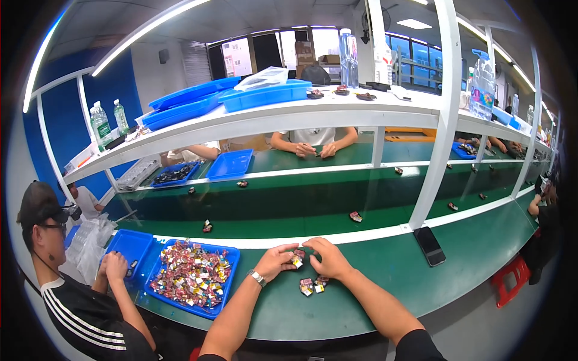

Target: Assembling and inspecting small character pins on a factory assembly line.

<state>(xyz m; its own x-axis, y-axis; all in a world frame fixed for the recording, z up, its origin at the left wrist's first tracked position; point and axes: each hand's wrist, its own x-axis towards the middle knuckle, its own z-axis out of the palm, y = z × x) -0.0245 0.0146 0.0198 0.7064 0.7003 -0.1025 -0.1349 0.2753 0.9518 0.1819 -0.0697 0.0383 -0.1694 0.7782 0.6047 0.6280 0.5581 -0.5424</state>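
Note:
My left hand (274, 262), with a metal watch on its wrist, holds a small part (297, 259) with red, yellow and white patches between thumb and fingers. My right hand (328, 257) is just to the right of that part, its fingers curved and apart with nothing seen in them. Below both hands, a few similar small dark parts (306, 287) lie in a loose cluster on the green bench (265, 319). Left of my left forearm stands a blue tray (232, 274) heaped with many small red, white and yellow pieces.
A black phone (429, 246) lies by a white upright post (438, 138) at right. Beyond a white rail, a green belt (289, 210) carries scattered parts. A co-worker (78, 301) sits close at left by another blue tray (135, 243). A shelf (361, 114) spans overhead.

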